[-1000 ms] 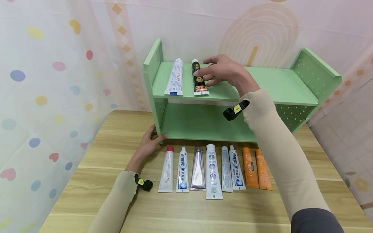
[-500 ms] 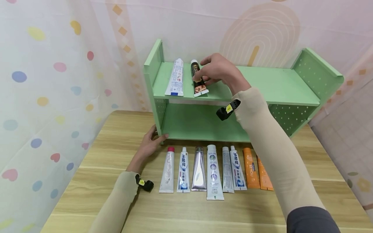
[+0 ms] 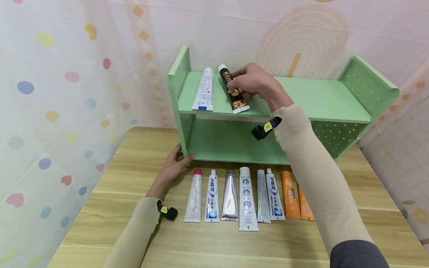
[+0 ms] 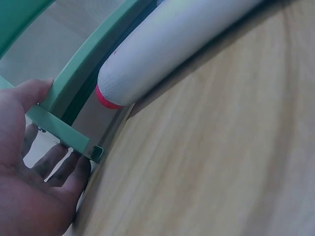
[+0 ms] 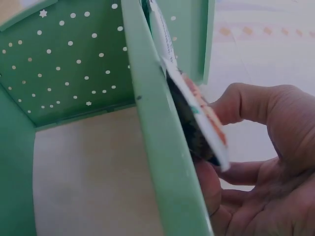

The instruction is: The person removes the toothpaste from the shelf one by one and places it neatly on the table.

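Note:
My right hand [image 3: 256, 80] pinches a black toothpaste tube [image 3: 237, 97] with a white cap between thumb and fingers. The tube lies at a slant over the top board of the green shelf [image 3: 315, 96]; the right wrist view shows its flat end [image 5: 211, 132] tilted up by the board's edge. Left of it on that board rests a white toothpaste tube [image 3: 203, 91]. My left hand [image 3: 172, 165] grips the lower front corner of the shelf's left side panel [image 4: 59, 130], thumb on one side and fingers on the other.
Several tubes lie in a row on the wooden table [image 3: 140, 149] before the shelf. A white tube with a red cap [image 3: 193, 197] is nearest my left hand. An orange tube [image 3: 290, 197] lies near my right sleeve, which partly covers another. A patterned curtain [image 3: 67, 111] hangs behind.
My right hand has closed on the black tube and turned it, its flat end swinging right and its cap shifting slightly left. My left hand stays on the shelf.

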